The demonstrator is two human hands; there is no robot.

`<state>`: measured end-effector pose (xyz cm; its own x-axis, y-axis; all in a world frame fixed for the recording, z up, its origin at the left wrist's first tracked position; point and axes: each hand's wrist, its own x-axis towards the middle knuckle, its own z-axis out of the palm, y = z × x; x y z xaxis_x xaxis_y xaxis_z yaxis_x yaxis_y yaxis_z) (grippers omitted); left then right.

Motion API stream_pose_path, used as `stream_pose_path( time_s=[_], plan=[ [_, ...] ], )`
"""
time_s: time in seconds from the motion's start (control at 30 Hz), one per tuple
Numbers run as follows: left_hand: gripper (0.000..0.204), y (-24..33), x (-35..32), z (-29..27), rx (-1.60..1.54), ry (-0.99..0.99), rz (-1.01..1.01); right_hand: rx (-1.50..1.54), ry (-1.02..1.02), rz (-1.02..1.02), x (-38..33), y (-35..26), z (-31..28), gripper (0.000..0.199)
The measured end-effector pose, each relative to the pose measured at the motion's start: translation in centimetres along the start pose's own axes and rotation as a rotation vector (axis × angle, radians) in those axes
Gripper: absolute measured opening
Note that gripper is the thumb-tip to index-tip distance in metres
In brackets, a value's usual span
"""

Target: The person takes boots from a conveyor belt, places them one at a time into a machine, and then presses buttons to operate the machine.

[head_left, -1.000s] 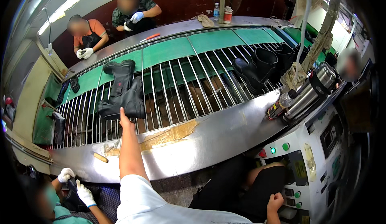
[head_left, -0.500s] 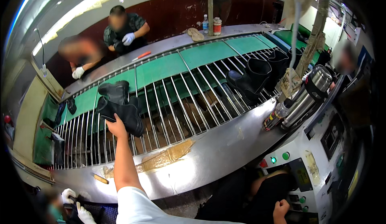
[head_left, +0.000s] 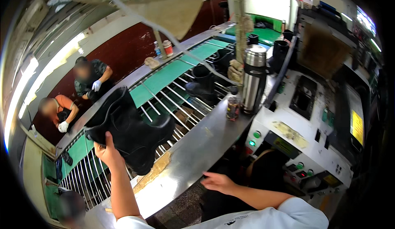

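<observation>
The person's left hand [head_left: 108, 151] holds a tall black rubber boot [head_left: 129, 136]. Its fingers are wrapped around the rim at the boot's open top, probably because that is the easiest part to grab. The boot is up in the air, tipped on its side, over the near edge of the metal tabletop [head_left: 193, 151] and the line of thin metal bars [head_left: 164, 105] behind it. The bars have gaps between them and green belt [head_left: 164, 77] shows past them.

The right hand [head_left: 218, 182] holds nothing. Its fingers are spread out flat, low down, just beside the front edge of the tabletop. It may be there to keep the person steady.

More black boots stand farther along the bars. One [head_left: 201, 85] is easy to see, and at least three more dark ones stand beyond it, but they are too far off to count well.

One shiny metal flask [head_left: 254, 77] stands upright on the tabletop, and one small bottle [head_left: 233, 105] stands just beside it. Two more small bottles [head_left: 163, 48] stand at the far side.

A white machine [head_left: 304, 134] with green and red buttons is on the right.

Two other workers [head_left: 88, 79] sit across the line, both in white gloves. A third person's head shows at the bottom left.
</observation>
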<state>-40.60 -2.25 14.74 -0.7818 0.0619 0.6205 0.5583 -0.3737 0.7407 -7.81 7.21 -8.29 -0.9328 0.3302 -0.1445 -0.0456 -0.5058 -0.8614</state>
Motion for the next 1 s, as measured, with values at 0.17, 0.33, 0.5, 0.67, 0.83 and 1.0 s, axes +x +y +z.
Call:
stream_pose_path(
  time_s=[0.17, 0.33, 0.5, 0.67, 0.83, 1.0],
  plan=[
    [0.038, 7.9, -8.2, 10.0, -0.581, -0.093, -0.387, 0.616, -0.022, -0.612, 5.2, -7.1, 2.1, 0.085],
    [0.043, 9.2, -17.5, 17.7, -0.735, -0.152, -0.872, 0.591, 0.26, -0.944, -4.7, -14.8, -2.4, 0.075],
    [0.04, 8.4, -28.1, 27.3, -0.944, -0.31, -1.195, 0.325, 0.847, -0.929, -16.3, -20.7, -9.2, 0.082],
    [0.036, 5.5, -37.5, 38.2, -0.998, -0.23, -1.641, -0.096, 1.265, -0.755, -23.2, -30.9, -16.8, 0.106],
    [0.034, 2.2, -45.5, 48.7, -1.097, -0.144, -2.074, -0.629, 1.499, -0.32, -23.2, -42.1, -24.1, 0.124],
    [0.039, 1.7, -50.5, 55.8, -1.235, 0.116, -2.327, -1.108, 1.596, 0.053, -18.0, -49.2, -27.9, 0.134]
  ],
)
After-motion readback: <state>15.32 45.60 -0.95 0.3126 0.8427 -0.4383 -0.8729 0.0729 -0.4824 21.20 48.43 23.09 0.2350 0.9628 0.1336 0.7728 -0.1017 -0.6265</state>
